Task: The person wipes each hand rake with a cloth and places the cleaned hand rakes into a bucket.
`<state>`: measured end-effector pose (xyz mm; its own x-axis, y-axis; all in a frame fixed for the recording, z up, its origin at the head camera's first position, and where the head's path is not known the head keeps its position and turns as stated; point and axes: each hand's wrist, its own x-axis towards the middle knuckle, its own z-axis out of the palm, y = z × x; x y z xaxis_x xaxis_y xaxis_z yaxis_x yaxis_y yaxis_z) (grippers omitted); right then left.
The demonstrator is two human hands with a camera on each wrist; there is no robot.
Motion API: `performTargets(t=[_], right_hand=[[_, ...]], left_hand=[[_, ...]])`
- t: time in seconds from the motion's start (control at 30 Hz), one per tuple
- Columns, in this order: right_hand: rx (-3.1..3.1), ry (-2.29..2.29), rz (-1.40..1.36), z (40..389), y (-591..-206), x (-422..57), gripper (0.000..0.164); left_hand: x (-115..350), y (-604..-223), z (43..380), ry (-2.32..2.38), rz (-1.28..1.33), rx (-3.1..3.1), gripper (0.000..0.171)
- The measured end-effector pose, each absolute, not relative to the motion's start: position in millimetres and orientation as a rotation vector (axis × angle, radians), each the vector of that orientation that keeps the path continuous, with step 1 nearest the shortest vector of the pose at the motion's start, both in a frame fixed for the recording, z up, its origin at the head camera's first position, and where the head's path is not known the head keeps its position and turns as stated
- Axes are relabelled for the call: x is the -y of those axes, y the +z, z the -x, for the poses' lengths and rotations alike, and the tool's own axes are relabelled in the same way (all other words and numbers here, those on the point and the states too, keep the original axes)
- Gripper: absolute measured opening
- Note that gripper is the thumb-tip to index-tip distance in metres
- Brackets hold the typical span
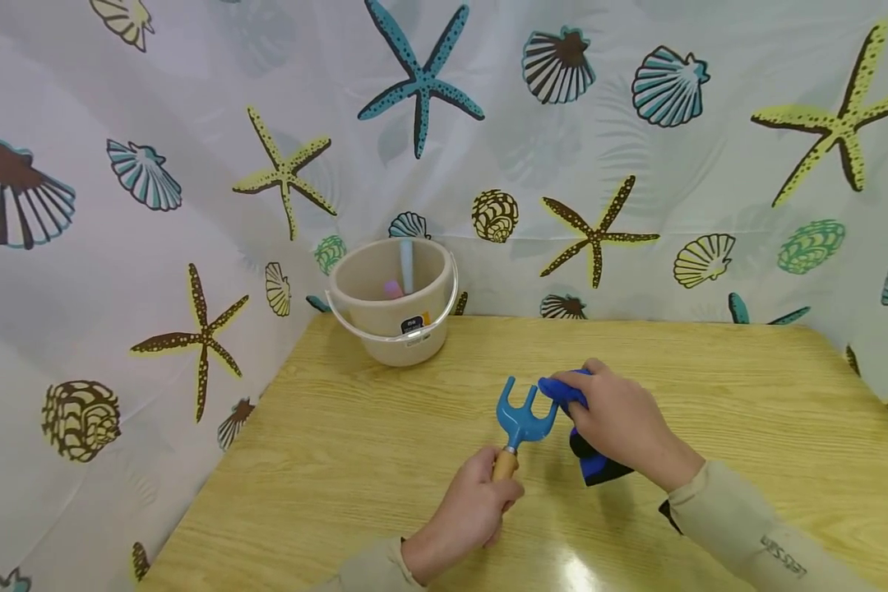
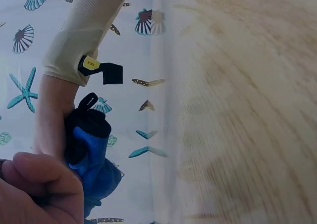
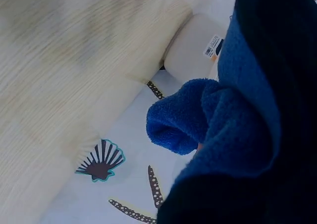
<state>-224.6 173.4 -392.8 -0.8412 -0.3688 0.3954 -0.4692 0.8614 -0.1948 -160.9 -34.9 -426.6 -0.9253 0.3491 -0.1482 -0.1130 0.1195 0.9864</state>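
A small garden fork (image 1: 521,421) with blue tines and a wooden handle points away from me in the head view. My left hand (image 1: 474,501) grips its handle, tines up above the table. My right hand (image 1: 622,415) holds a bunched blue cloth (image 1: 566,390) with black parts, its tip right at the fork's right tine. In the right wrist view the fuzzy blue cloth (image 3: 198,120) fills much of the picture and hides most of that hand. The left wrist view shows curled fingers (image 2: 44,179) of my left hand, with the cloth (image 2: 94,159) behind them.
A beige bucket (image 1: 395,329) with a wire handle stands at the table's back left. Inside it are a light blue stick-like thing (image 1: 407,267) and a pink piece (image 1: 393,289). A curtain (image 1: 488,164) printed with shells and starfish borders the wooden table (image 1: 326,460).
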Motion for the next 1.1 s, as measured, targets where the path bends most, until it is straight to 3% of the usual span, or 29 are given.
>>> performTargets(t=[0.37,0.77,1.1], right_hand=[[2.537,0.229,-0.866,186,-395,-139,0.038],[2.571,0.103,-0.717,219,-398,-147,0.035],[2.502,0.074,-0.929,186,-393,-125,0.037]], left_hand=[[36,-427,165,1.794,-0.202,-2.139,0.021],[34,-432,160,1.705,-0.304,-2.316,0.019],[33,-434,160,1.724,-0.360,-2.344,0.015]])
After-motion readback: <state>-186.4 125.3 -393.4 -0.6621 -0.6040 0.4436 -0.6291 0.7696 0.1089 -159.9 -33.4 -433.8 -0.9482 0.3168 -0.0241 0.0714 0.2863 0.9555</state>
